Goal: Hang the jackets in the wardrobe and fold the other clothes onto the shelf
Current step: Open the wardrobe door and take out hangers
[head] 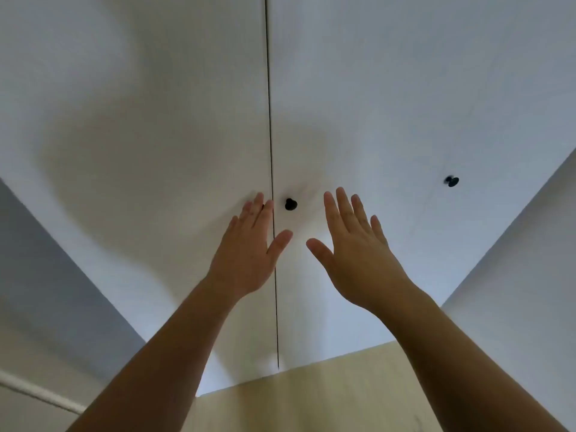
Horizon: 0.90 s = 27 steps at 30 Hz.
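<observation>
Left hand (249, 251) spread wide and empty, fingers straight, fingertips up by the door seam (270, 120) just left of the black knob (290, 204); contact with the panel impossible to confirm. Right hand (355, 247) likewise flat, wide and holding nothing, just right of that knob and slightly below it. Beyond both, the white wardrobe (374, 88), doors closed, filling everything above and to either side of the knob; a second knob (451, 181) well to its right. No jackets or other clothes anywhere in view. Doors likely stiff, smooth and flush, with no edge to catch, probably swinging lightly on hinges. Best taken by pinching the small round knob between thumb and fingertips and pulling straight back; probably slippery if gripped loosely.
</observation>
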Motion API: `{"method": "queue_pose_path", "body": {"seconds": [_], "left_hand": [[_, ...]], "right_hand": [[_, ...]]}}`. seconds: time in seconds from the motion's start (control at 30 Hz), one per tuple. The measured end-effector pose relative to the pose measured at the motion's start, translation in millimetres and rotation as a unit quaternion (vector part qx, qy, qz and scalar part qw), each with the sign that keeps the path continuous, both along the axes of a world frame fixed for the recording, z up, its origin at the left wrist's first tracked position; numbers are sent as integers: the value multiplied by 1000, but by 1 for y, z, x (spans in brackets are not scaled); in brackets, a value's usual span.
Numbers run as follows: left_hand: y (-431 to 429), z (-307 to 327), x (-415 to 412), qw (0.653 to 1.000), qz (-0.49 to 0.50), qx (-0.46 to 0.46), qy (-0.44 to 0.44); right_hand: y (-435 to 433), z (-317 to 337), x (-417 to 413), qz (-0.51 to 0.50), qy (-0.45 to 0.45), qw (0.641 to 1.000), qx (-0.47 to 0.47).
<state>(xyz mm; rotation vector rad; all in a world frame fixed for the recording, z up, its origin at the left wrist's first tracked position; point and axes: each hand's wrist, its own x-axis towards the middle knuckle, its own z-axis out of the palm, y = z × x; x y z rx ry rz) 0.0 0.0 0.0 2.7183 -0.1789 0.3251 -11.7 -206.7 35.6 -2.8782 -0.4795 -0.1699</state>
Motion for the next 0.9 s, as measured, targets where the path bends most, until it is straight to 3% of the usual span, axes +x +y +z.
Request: {"method": "queue_pose_path", "body": {"seconds": [0.47,0.7,0.9], "left_hand": [[-9,11,19,996,71,-47,-20],[-13,11,-28,991,73,-95,-53],[-17,9,-70,987,102,-109,-66]], "right_hand": [[6,-5,25,91,31,995,14],[17,-9,21,148,146,961,185],[45,0,17,166,218,903,331]]}}
